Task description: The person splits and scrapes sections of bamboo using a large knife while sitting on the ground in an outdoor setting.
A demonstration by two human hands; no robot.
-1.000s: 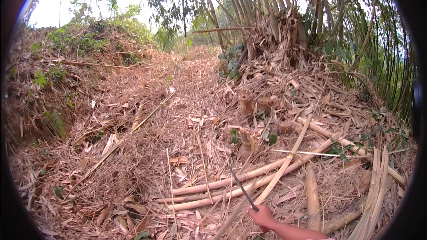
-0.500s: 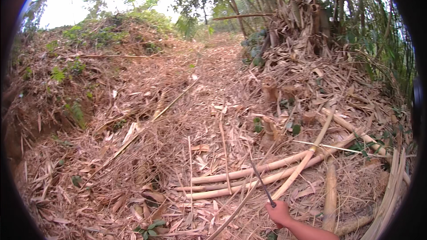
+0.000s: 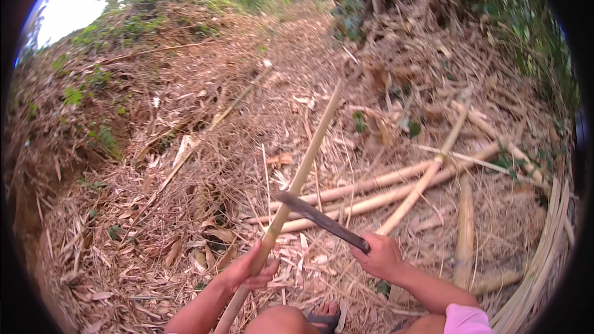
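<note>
A long split bamboo piece (image 3: 304, 162) slants upward in front of me, its narrow end pointing away. My left hand (image 3: 247, 271) is closed round its lower part, thumb along one side and fingers round the other. My right hand (image 3: 378, 256) grips the handle end of a dark-bladed machete (image 3: 320, 216). The blade reaches leftward, and its tip end lies across the bamboo a little above my left hand. Whether the edge has bitten into the bamboo cannot be told.
Several cut bamboo poles (image 3: 387, 195) lie crossed to the right. A bundle of thin bamboo strips (image 3: 547, 260) curves along the right edge. A bamboo clump (image 3: 427, 0) and cut stumps (image 3: 374, 74) stand beyond. Dry litter covers the ground; my sandalled foot (image 3: 326, 315) is below.
My left hand has come into view holding the bamboo piece upright at a slant. The machete has swung round to the left across it. The view has tipped downward.
</note>
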